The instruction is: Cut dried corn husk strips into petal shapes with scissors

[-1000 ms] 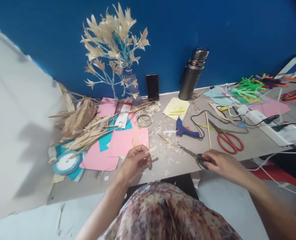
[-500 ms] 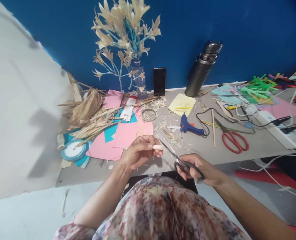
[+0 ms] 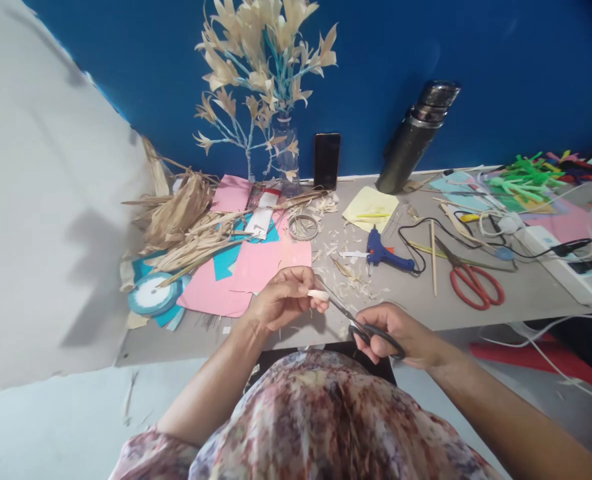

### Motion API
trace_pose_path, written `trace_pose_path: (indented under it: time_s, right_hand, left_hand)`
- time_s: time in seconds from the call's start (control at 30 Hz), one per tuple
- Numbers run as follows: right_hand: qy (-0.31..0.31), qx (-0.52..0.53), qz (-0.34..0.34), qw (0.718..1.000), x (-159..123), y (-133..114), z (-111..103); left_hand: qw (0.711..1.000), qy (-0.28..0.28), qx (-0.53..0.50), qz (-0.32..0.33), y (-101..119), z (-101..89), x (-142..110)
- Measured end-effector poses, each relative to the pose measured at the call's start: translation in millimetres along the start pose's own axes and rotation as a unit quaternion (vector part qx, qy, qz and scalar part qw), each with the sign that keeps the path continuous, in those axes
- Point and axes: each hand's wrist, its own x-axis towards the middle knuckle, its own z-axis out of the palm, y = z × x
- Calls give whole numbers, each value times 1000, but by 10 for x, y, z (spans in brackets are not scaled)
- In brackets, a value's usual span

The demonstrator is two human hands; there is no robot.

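My left hand pinches a small pale strip of dried leaf above the near edge of the grey table. My right hand has its fingers through the black handles of a pair of scissors. The scissor blades point up and left, and their tips meet the pale strip. Pale trimmings lie scattered on the table just beyond both hands.
Pink paper, a heap of dried leaves and a ribbon spool lie left. A vase of leaf flowers, a phone and a flask stand by the blue wall. Blue glue gun, red scissors and cables lie right.
My right hand lifted the black scissors off the table and brought them left to the strip held in my left hand. The view shifted slightly.
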Motion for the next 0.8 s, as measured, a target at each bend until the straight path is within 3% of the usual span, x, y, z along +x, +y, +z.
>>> trace_pose_path:
  time_s: [0.5, 0.8]
  right_hand:
    - [6, -8, 11, 1000, 8, 92, -15]
    - [8, -9, 49, 999, -26, 66, -26]
  left_hand:
    - [1000, -2, 7, 9, -23, -2, -11]
    - [997, -55, 48, -4, 31, -57, 13]
